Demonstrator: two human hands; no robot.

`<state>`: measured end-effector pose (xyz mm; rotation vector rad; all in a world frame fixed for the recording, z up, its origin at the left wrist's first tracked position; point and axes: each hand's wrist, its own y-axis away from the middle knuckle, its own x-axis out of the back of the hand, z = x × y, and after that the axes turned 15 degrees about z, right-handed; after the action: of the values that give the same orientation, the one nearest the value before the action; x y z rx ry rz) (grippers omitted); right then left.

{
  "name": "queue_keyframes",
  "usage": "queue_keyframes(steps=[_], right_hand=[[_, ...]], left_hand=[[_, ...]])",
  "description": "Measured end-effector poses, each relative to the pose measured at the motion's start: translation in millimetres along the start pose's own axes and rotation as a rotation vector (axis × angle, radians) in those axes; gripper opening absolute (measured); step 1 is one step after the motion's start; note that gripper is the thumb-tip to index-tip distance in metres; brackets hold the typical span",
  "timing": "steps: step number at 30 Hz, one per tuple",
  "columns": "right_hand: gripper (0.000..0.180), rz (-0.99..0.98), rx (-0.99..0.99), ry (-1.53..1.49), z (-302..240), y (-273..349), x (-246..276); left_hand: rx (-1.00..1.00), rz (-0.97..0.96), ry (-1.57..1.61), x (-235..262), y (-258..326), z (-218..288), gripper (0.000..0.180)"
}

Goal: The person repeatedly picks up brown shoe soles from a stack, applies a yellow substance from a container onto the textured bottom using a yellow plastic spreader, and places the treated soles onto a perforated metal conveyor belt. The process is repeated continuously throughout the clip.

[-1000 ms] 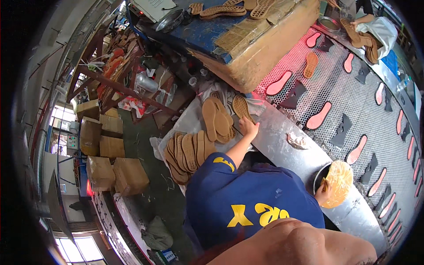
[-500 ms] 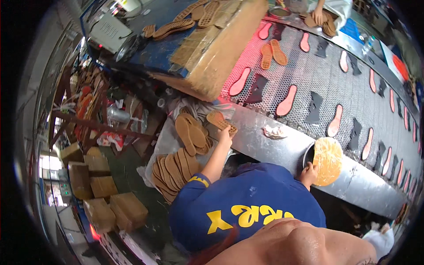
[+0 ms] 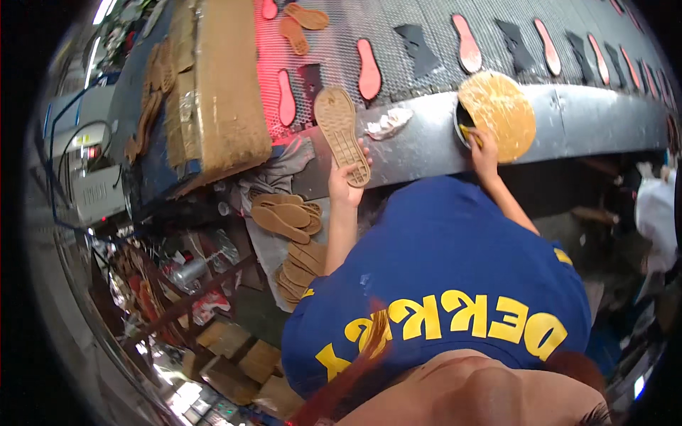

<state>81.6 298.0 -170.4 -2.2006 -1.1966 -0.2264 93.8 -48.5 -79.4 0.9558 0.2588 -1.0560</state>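
My left hand (image 3: 344,190) is closed on the narrow end of a tan shoe sole (image 3: 334,117). It holds the sole tilted up above the metal edge, with the gridded side in sight. Over a dark round pot (image 3: 462,121), my right hand (image 3: 485,156) grips a thin yellow handle (image 3: 470,133); whatever is at its lower end is hidden in the pot. A round yellow cover (image 3: 506,117) lies across much of the pot's top. More tan soles (image 3: 284,216) lie in piles on a pale sheet, left of my left forearm.
Beyond the metal ledge (image 3: 582,110) runs a mesh conveyor (image 3: 440,89) bearing pink insoles (image 3: 369,71), black pieces (image 3: 419,51) and two brown soles (image 3: 307,17). Crumpled white material (image 3: 389,123) sits on the ledge. A large cardboard-covered block (image 3: 231,92) stands at the left, cartons (image 3: 259,361) below it.
My left hand has lifted the sole away from the piles and raised it upright beside the conveyor. My right hand now shows a yellow handle at the pot. The view has turned.
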Motion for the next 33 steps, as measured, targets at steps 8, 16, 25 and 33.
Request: queue_keyframes(steps=[8,16,25,33], right_hand=[[0.021,0.34,-1.196,-1.001,-3,-51,20],[0.017,0.148,-0.565,-1.039,-149,-92,28],[0.024,0.05,0.329,-0.381,-191,-96,21],[0.025,0.096,0.332,-0.334,-196,-92,9]], left_hand=[[-0.081,-0.21,-0.356,-54,19,-9,0.07],[0.065,-0.313,-0.195,-75,29,-25,0.084],[0.036,-0.31,-0.168,-102,56,-15,0.084],[-0.016,-0.382,-0.223,-99,65,-12,0.089]])
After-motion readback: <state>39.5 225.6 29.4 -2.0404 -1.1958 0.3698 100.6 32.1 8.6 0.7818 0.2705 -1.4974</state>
